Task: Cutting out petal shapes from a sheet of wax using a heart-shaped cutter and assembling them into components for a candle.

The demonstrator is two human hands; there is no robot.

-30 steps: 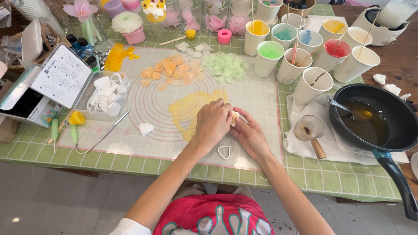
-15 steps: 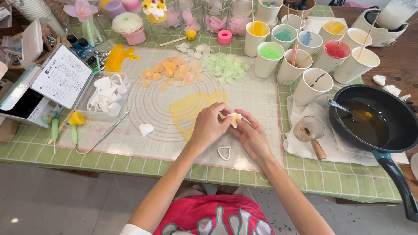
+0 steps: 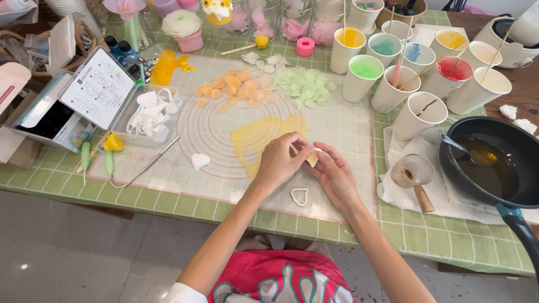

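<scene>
Pinching a pale yellow petal (image 3: pixel 312 157) between left hand (image 3: pixel 279 161) and right hand (image 3: pixel 336 175) fingertips; orange petals (image 3: pixel 236 88), green petals (image 3: pixel 305 86) piled far; yellow wax sheet (image 3: pixel 259 137) mostly uncut.

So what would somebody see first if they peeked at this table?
Probably the two hands in the middle: the left hand and right hand pinch a small pale yellow petal together over the mat. Behind them lie heaps of orange petals and green petals, with paper cups of bright colour at the back right. A black pan of amber liquid sits at the right edge.
</scene>
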